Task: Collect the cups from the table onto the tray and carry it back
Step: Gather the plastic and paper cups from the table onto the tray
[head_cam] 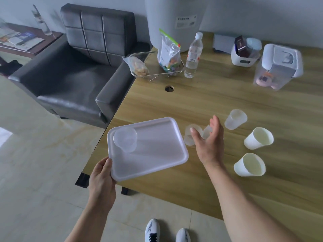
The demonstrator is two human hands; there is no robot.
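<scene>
Reaching over the wooden bench (pixel 218 105), the right hand (pixel 208 142) spread its grip open and empty, partly hiding two blurred clear cups (pixel 189 135). The left hand (pixel 102 180) gripped the near corner of the white tray (pixel 157 154), which carried one clear cup (pixel 125 139). Right of them stood another clear cup (pixel 235 119) and two white cups (pixel 258 138). A dark armchair (pixel 75 67) sat far left on pale floor tiles (pixel 35 154).

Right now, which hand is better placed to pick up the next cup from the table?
The right hand. It is open and free beside the clear cup on the table, while the left hand grips the tray edge.
</scene>
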